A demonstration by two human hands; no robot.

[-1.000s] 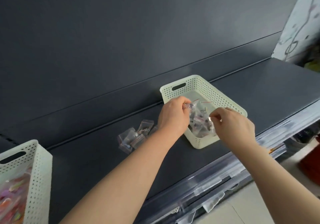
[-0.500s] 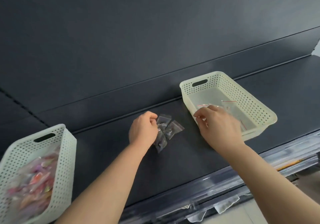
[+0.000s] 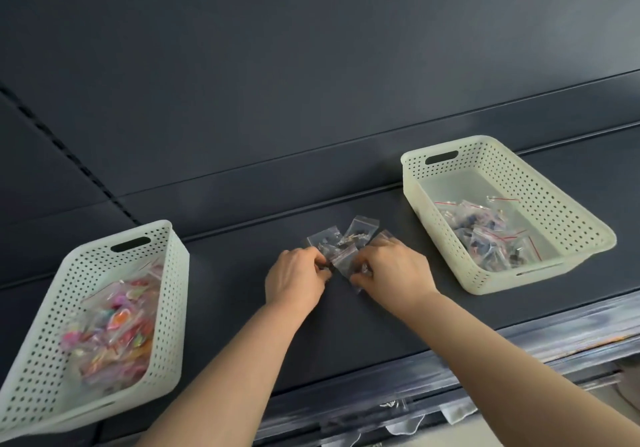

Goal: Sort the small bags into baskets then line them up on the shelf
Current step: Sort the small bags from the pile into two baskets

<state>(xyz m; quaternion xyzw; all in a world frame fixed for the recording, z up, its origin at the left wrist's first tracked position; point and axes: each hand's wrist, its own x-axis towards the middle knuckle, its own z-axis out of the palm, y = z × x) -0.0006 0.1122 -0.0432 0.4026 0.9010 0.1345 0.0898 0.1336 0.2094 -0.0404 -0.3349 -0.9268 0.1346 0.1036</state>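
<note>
A small pile of clear zip bags (image 3: pixel 348 242) with dark contents lies on the dark shelf (image 3: pixel 242 273) between two baskets. My left hand (image 3: pixel 294 280) pinches the pile's left edge and my right hand (image 3: pixel 394 272) pinches a bag at its right edge, fingers curled. The pale yellow perforated basket (image 3: pixel 585 218) at the right holds several clear bags (image 3: pixel 491 232) with dark contents and red seal strips. The white perforated basket (image 3: pixel 166 308) at the left holds several bags with colourful pink and orange pieces (image 3: pixel 114 332).
The shelf's dark back panel (image 3: pixel 311 66) rises right behind the pile. A clear price rail (image 3: pixel 450 387) runs along the shelf's front edge, with a lower level partly visible under it at the bottom right.
My right hand left the yellow basket and came left to the pile, where both hands now gather the bags. The view shifted left, so the left basket shows more.
</note>
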